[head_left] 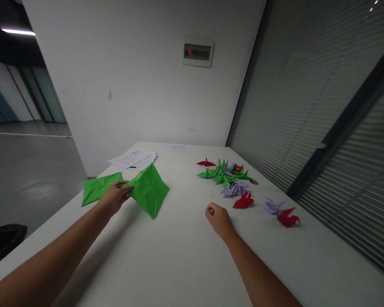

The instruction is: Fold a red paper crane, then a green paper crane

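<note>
My left hand (114, 197) pinches one corner of a creased green sheet of paper (150, 190), which hangs tilted a little above the table. Just behind that hand, more green paper (97, 187) lies flat near the table's left edge. My right hand (219, 217) is curled into a fist low over the tabletop, with nothing showing in it. To its right lie folded paper cranes: a red crane (243, 201) closest by, then a purple crane (273, 206) and another red crane (288, 217) farther right.
A heap of green, purple and red cranes (225, 172) covers the back right of the white table (166, 264). Printed sheets (132, 158) lie at the back left. A wall closes the far end, window blinds (348, 204) the right side. A black bin (4, 241) stands lower left.
</note>
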The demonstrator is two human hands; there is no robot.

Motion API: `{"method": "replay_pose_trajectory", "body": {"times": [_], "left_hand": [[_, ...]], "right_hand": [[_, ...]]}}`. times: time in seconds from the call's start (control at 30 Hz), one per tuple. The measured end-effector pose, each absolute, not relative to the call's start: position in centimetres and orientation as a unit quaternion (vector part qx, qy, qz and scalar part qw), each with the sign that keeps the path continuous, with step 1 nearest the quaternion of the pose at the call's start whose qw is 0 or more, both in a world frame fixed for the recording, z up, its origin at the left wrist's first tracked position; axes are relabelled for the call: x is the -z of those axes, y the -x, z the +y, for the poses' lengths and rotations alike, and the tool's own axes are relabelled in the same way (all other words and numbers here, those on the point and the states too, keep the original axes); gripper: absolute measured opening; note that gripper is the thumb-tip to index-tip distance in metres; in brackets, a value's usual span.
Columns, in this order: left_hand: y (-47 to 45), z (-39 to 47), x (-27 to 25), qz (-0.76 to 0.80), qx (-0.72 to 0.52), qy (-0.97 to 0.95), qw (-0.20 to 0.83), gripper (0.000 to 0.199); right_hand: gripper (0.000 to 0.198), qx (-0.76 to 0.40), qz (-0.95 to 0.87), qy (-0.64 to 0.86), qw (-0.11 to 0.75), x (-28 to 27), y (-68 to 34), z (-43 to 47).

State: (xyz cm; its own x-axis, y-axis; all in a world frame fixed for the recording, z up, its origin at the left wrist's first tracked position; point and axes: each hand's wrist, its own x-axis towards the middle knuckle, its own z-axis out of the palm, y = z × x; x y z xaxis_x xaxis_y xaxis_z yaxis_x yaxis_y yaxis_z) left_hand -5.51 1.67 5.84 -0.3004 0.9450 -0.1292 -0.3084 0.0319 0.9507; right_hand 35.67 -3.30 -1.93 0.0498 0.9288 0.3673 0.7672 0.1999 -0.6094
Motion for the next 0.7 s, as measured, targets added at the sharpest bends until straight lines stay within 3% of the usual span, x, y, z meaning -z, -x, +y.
{"method": "replay_pose_trajectory", "body": {"times": [0.37, 0.5, 0.57, 0.7], "left_hand": [[-1.6, -4.0, -0.8, 0.543, -0.554, -0.363, 0.516, 0.058], [-0.6, -4.6, -0.2, 0.56, -0.44, -0.475, 0.517, 0.048], [0.2, -4.2, -0.3, 0.582, -0.378, -0.546, 0.469, 0.04], [1.2, -3.0, -1.5, 0.631, -0.225, -0.709, 0.219, 0.024]], "right_hand": [[0.014, -0.131, -0.704, 0.594, 0.366, 2.2, -35.8, -3.4], [0.012, -0.129, -0.708, 0.593, 0.362, 2.2, -35.7, -3.3], [0.012, -0.127, -0.709, 0.595, 0.357, 2.2, -35.7, -3.3], [0.012, -0.117, -0.717, 0.596, 0.343, 2.2, -35.7, -3.2]]}}
